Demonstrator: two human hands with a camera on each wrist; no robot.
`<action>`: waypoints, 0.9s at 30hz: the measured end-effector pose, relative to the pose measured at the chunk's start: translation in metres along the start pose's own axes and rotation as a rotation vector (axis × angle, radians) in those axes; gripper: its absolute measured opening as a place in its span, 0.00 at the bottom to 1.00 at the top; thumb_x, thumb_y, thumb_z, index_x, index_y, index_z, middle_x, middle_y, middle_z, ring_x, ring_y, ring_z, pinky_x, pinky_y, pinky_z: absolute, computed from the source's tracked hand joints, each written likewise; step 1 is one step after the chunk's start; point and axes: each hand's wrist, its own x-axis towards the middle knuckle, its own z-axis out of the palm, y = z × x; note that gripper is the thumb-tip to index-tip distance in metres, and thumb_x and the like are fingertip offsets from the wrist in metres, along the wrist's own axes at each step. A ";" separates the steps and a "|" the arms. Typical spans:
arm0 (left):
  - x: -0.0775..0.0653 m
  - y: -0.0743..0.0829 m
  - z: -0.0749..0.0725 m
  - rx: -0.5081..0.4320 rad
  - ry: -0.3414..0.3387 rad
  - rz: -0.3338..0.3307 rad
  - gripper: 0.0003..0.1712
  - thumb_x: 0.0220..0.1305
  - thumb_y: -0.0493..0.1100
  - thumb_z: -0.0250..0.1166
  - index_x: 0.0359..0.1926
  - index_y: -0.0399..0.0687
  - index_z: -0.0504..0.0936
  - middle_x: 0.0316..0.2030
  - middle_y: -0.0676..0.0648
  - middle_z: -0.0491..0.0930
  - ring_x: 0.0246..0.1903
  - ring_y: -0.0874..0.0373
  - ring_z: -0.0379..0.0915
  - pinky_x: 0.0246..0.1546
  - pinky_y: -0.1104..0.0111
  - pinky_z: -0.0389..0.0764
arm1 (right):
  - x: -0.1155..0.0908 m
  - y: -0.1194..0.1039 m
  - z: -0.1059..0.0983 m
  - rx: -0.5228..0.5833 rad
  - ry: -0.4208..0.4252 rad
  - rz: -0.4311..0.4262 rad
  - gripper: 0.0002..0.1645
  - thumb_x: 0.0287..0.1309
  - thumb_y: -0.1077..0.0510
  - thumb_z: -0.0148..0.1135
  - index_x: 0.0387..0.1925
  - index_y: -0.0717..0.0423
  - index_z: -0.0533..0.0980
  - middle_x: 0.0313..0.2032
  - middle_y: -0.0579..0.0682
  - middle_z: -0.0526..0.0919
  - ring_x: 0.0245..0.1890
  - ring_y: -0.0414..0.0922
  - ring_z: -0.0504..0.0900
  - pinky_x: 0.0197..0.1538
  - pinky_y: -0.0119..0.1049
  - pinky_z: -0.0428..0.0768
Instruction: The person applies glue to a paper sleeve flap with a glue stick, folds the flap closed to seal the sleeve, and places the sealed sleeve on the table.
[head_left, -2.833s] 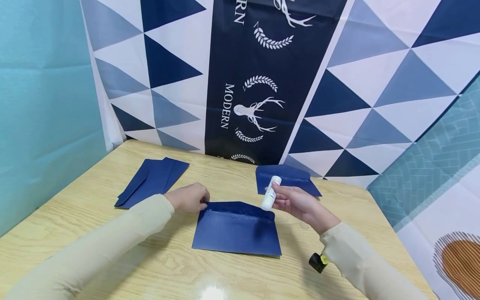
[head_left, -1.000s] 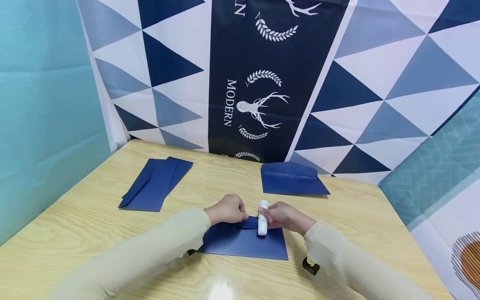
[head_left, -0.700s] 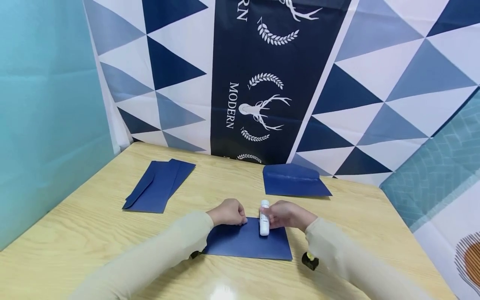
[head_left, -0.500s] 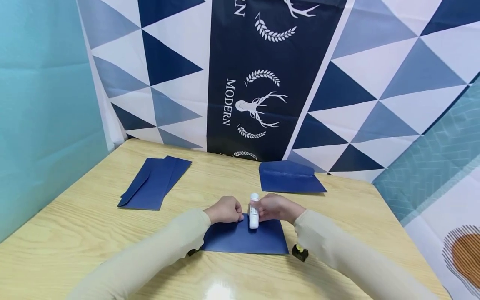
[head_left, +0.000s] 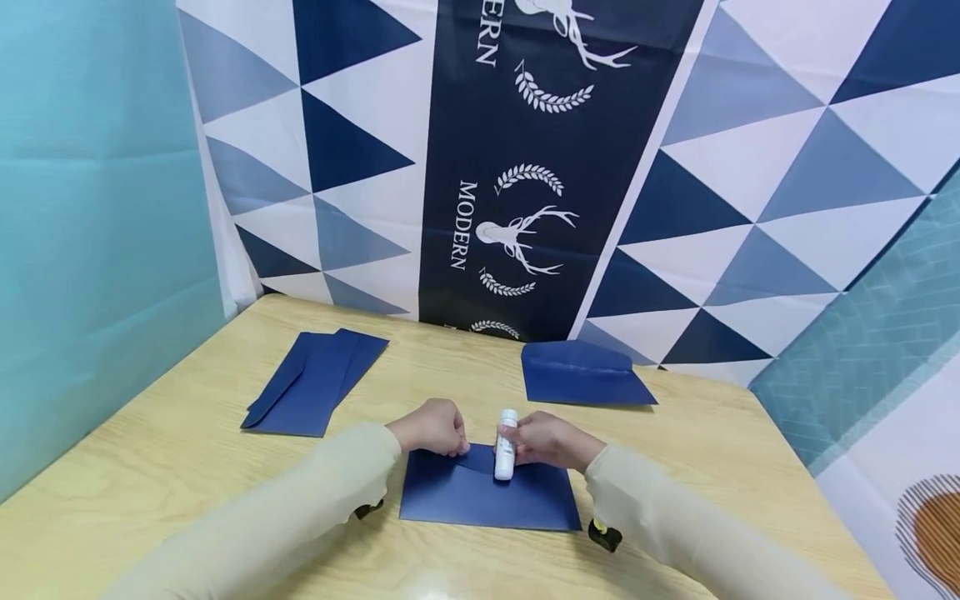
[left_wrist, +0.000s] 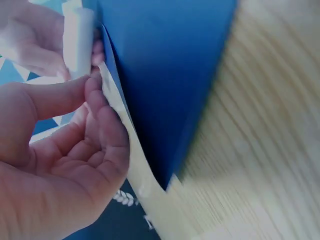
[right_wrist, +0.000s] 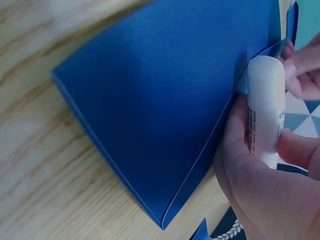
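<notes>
The flap (head_left: 477,460), open moments ago, is now lying folded over the blue envelope (head_left: 487,500) on the tabletop (head_left: 187,492) — closing seems under way; the left hand (head_left: 435,427) is pinching its edge, the right hand (head_left: 551,439) is gripping a white tube (head_left: 506,450).

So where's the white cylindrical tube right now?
In the head view, the white cylindrical tube is in the person's right hand, over the nearest dark blue paper envelope, just right of the left hand.

Pale wood-grain table (head_left: 435,375), triangle-patterned backdrop (head_left: 367,208), dark deer-print panel (head_left: 540,142), creased teal covering (head_left: 97,233) at left
</notes>
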 end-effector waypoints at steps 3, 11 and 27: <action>-0.004 -0.005 -0.001 0.006 -0.001 -0.024 0.13 0.60 0.35 0.64 0.18 0.41 0.81 0.15 0.53 0.76 0.17 0.65 0.68 0.21 0.78 0.67 | 0.000 0.001 -0.001 -0.009 0.005 0.008 0.26 0.72 0.59 0.46 0.60 0.78 0.62 0.50 0.66 0.77 0.45 0.44 0.78 0.60 0.46 0.76; -0.006 -0.019 0.003 -0.018 0.006 -0.004 0.15 0.58 0.36 0.66 0.17 0.46 0.76 0.17 0.55 0.74 0.19 0.63 0.64 0.27 0.76 0.66 | 0.000 -0.003 -0.014 0.023 -0.067 0.028 0.23 0.72 0.58 0.45 0.56 0.76 0.63 0.40 0.55 0.79 0.38 0.40 0.79 0.56 0.41 0.79; -0.008 -0.020 -0.007 -0.091 0.035 -0.024 0.09 0.58 0.35 0.66 0.21 0.42 0.81 0.25 0.49 0.85 0.23 0.65 0.71 0.27 0.78 0.69 | -0.012 0.008 -0.038 -0.111 -0.051 0.004 0.16 0.72 0.58 0.46 0.43 0.70 0.70 0.26 0.46 0.70 0.28 0.38 0.70 0.37 0.31 0.76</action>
